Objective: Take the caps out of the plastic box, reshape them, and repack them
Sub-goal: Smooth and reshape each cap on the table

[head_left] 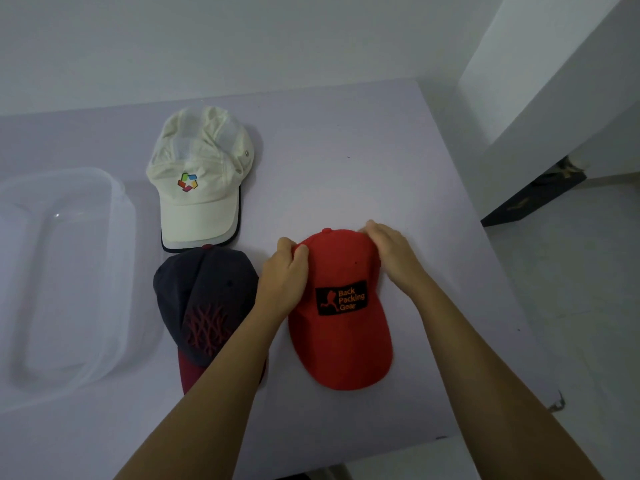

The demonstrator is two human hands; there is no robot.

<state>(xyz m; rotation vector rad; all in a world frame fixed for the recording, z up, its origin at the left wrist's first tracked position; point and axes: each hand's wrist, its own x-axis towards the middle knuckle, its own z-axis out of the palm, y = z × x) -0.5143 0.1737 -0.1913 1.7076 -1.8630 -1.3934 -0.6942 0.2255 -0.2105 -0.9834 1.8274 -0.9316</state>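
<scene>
The red cap (346,344) lies on the counter (346,150) near me and right of centre, brim pointing toward me and its black patch facing up. Its crown sits between my two sets of fingers. My left fingers (286,243) curl narrowly round the far left edge of the crown, thumb pressed on the top of the fabric, so they pinch the cloth. My right fingers (377,233) curl over the far right edge of the crown, closed down on it and gripping the rim there; the tips are tucked behind the fabric and I cannot see them. Just left of my left forearm lies the dark cap (204,289), navy with a red pattern and a maroon brim, brim toward me. Farther away, its brim touching the dark cap's crown, rests the cream cap (197,150) with a coloured logo. The clear plastic box (121,202) stands at the far left of the counter, open side up.
</scene>
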